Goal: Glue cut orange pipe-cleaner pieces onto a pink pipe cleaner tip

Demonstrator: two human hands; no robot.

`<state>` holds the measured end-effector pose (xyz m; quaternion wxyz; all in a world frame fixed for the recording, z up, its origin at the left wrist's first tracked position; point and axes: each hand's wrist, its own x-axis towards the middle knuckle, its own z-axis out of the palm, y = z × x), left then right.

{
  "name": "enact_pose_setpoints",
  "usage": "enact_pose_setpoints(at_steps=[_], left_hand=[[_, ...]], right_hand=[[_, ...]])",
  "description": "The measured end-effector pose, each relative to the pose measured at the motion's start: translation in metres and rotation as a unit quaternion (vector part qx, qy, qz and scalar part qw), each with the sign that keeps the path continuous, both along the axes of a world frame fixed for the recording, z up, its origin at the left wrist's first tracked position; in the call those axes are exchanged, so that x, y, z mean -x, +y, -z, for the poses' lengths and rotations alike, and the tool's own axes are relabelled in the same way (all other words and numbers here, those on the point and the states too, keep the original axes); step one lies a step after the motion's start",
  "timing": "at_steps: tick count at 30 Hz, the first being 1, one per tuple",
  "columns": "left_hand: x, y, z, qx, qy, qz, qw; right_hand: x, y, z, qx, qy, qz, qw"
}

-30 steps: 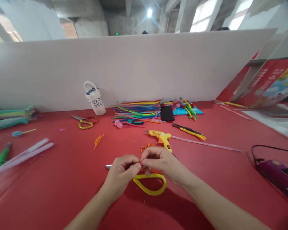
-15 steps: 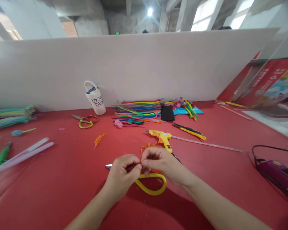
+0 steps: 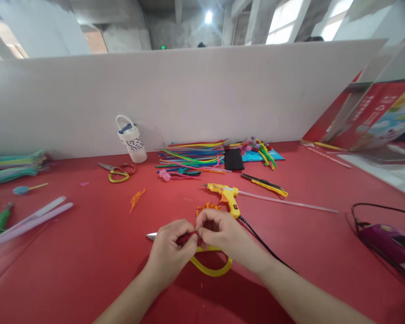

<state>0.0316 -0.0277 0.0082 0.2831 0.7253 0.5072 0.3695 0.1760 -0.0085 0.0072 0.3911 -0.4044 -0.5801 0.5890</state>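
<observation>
Left hand [image 3: 170, 247]: holding a small red piece [image 3: 186, 237] in a narrow pinch, pressing thumb against curled fingers, turning its back upward.
Right hand [image 3: 219, 231]: pinching narrowly at the near end of the same piece, meeting the left fingertips with thumb and forefinger.
Red piece: sitting between both hands, just above the near middle of the red desk [image 3: 104, 274].
Scissors [image 3: 212, 272]: lying beneath the hands, showing a blade tip on the left and a yellow handle loop on the near side.
Fingertip work: apparently shaping or twisting the piece, judging by the two pinches meeting at one spot.
Next handling: probably calling for a steady left pinch and small, careful right fingertip motion, without snagging on the scissors underneath.
Glue gun [image 3: 227, 195]: lying just beyond the right hand, pointing left, trailing a black cord [image 3: 260, 240] behind the right forearm.
Orange bits [image 3: 205, 208]: lying beside the glue gun, partly hiding behind the right hand.
Red on red: blending into the desk and mostly hiding inside the left grip, showing neither full shape nor length.
Scissors' middle: disappearing behind the hands.
Purple device [image 3: 386, 245]: running off the right edge of view.
</observation>
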Motion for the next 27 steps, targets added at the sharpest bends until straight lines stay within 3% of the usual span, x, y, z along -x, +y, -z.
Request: enact_pose_setpoints(at_steps=[3,7,10,14,17,22,27], left_hand=[[0.001,0.001,-0.002,0.031,-0.047,0.008,0.998],[0.003,0.001,-0.002,0.149,-0.169,0.043,0.973],[0.004,0.002,0.000,0.179,-0.179,0.045,0.966],[0.006,0.004,0.002,0.063,-0.069,0.036,0.995],[0.008,0.006,0.002,-0.019,0.035,0.032,0.999],[0.011,0.006,0.002,-0.061,0.123,0.042,0.990],[0.011,0.005,0.000,-0.054,0.127,0.067,0.988]], right_hand=[[-0.001,0.000,-0.001,-0.012,0.017,0.008,1.000],[-0.006,0.004,-0.004,0.061,0.136,-0.019,0.989],[-0.008,0.006,-0.004,0.094,0.134,-0.008,0.987],[-0.008,0.006,-0.004,0.091,0.063,-0.010,0.994],[-0.009,0.007,-0.005,0.064,0.025,-0.017,0.997],[-0.011,0.008,-0.008,-0.004,-0.022,-0.031,0.999],[-0.012,0.008,-0.006,-0.028,-0.023,-0.036,0.999]])
